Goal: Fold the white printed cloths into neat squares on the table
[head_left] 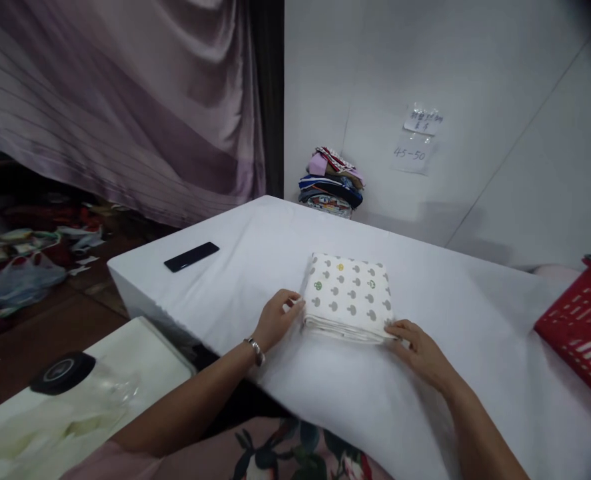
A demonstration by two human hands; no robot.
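A folded white cloth (350, 293) printed with grey and a few green and yellow shapes lies on the white-covered table (255, 267). My left hand (276, 316), with a bracelet at the wrist, presses its curled fingers against the cloth's left edge. At the near right corner of the cloth rests my right hand (420, 350), its fingers touching the folded layers. Both hands lie low on the tablecloth, one at each side of the cloth.
A black phone (192, 257) lies at the table's far left. A stack of folded clothes (331, 183) sits at the back against the wall. A red plastic basket (582, 327) stands at the right edge. A lower white surface with a black round object (62, 372) is at left.
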